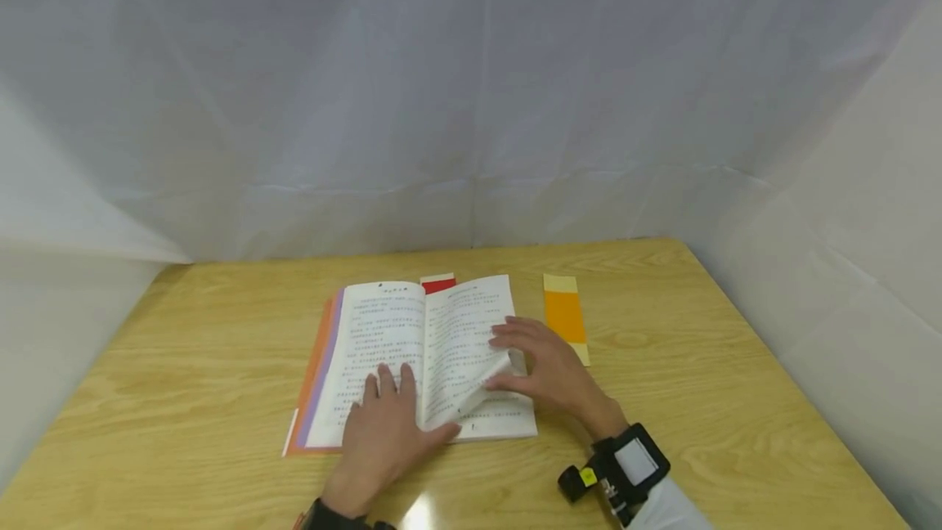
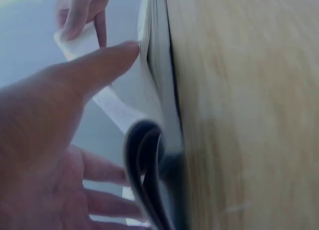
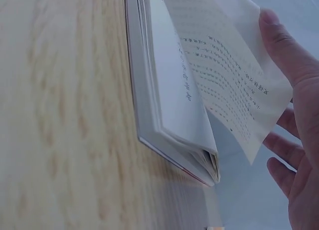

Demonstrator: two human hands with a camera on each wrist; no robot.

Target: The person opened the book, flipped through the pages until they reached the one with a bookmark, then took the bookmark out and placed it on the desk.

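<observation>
Nearest, the left hand (image 1: 383, 424) lies spread flat on the open white paperback book (image 1: 390, 350) on the wooden table (image 1: 184, 366). The right hand (image 1: 548, 366) pinches a lifted page (image 1: 471, 375), apparently between thumb and fingers. Farther off lies an orange-and-yellow paper strip (image 1: 565, 316).

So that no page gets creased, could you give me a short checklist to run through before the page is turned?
1. Left hand rests flat on the left page of the book: ok.
2. Right hand pinches the lifted page: ok.
3. Only one sheet lifted: cannot tell.
4. Lifted page uncreased: cannot tell; it curls.
5. Orange bookmark lies apart on the table: ok.
</observation>
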